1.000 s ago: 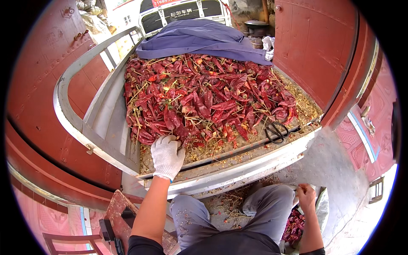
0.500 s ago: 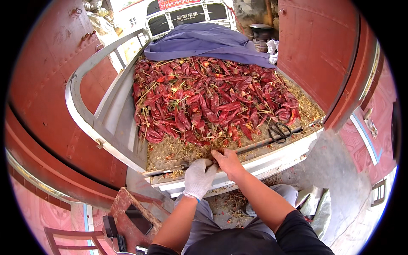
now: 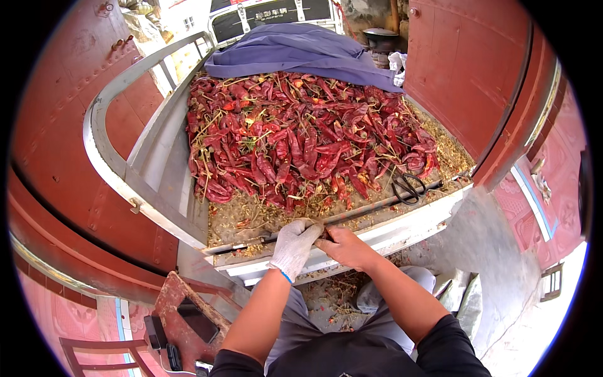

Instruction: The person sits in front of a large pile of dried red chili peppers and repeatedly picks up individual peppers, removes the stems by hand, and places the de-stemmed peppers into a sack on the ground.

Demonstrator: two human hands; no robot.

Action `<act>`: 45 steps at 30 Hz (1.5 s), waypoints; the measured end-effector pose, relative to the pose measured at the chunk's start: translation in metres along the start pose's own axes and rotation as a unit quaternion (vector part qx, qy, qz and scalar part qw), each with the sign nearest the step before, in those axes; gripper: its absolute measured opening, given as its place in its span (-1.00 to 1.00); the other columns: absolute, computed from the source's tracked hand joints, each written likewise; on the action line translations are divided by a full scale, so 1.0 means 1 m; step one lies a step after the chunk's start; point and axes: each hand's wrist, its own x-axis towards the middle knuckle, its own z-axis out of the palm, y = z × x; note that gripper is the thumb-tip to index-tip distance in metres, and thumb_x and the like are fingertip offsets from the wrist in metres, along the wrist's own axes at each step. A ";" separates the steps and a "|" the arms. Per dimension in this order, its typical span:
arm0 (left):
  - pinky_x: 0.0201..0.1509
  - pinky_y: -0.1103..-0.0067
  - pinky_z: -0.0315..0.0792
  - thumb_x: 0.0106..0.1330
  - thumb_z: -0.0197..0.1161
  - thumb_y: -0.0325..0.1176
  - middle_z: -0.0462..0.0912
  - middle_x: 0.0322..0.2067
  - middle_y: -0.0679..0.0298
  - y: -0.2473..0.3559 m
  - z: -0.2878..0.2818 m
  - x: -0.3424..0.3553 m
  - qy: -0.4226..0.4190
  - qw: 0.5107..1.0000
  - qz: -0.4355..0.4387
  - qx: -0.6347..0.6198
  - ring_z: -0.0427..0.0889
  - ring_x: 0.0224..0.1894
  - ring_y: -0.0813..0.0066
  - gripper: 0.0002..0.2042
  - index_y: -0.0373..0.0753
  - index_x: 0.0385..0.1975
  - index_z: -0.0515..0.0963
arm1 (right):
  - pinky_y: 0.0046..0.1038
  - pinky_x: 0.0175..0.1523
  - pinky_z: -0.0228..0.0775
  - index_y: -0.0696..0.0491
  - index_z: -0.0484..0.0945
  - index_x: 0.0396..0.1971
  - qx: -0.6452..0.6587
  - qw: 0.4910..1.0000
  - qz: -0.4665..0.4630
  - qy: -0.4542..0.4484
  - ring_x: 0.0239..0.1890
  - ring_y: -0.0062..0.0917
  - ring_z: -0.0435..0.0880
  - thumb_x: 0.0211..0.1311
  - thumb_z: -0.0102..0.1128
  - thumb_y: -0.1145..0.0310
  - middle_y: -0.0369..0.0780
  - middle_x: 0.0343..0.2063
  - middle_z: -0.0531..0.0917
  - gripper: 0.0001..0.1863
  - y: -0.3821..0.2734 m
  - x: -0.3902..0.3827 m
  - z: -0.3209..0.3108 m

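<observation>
My left hand (image 3: pixel 295 244) wears a white knit glove, and my right hand (image 3: pixel 344 247) is bare. Both meet at the near edge of a truck bed (image 3: pixel 251 217), fingertips close together and fingers curled. Whatever is pinched between them is small and mostly hidden; I cannot make it out. Beyond them spreads a heap of dried red chili peppers (image 3: pixel 301 147) with pale stems. Black-handled scissors (image 3: pixel 408 190) lie on the bed's near rim, to the right of my hands.
A purple-blue cloth (image 3: pixel 301 55) covers the heap's far end. Red metal doors (image 3: pixel 468 75) flank the bed; a white rail (image 3: pixel 103 151) rises on its left. At lower left, a worn red stool (image 3: pixel 173 295) holds a dark phone (image 3: pixel 198 319). Pale sacks (image 3: pixel 461 298) stand at lower right.
The view has shifted slightly, so the truck bed sits higher and further left. My right hand has turned, its fingers now curled in against the left glove's fingertips.
</observation>
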 end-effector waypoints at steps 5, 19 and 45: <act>-0.15 0.58 0.47 0.45 0.29 -0.40 0.67 -0.29 0.26 0.003 0.005 -0.009 0.018 0.985 -0.022 -0.171 0.59 -0.26 0.54 -0.83 -0.41 -0.16 0.65 | -0.21 -0.16 0.49 0.21 0.58 -0.17 -0.162 0.974 -0.152 0.046 -0.34 -0.15 0.63 0.42 0.26 0.31 -0.02 -0.39 0.63 -0.76 0.006 0.001 0.002; 0.01 0.37 0.64 0.46 0.13 -0.43 0.72 -0.19 0.11 0.006 -0.016 -0.031 0.037 0.991 -0.072 -0.104 0.71 -0.16 0.33 -0.82 -0.39 -0.11 0.59 | -0.43 -0.16 0.52 0.11 0.61 -0.02 -0.052 0.980 -0.162 0.105 -0.32 -0.53 0.61 0.41 0.30 0.43 -0.22 -0.37 0.64 -0.79 0.011 -0.017 -0.003; -0.20 0.23 0.59 0.03 0.52 -0.27 0.73 -0.26 0.12 0.044 -0.019 -0.089 0.108 0.794 0.331 0.498 0.73 -0.23 0.03 -0.60 -0.15 -0.07 0.71 | -0.51 -0.31 0.40 0.13 0.69 -0.26 -0.070 0.979 -0.175 0.074 -0.44 -0.68 0.53 0.28 0.40 0.47 -0.31 -0.46 0.61 -0.91 -0.052 -0.025 0.022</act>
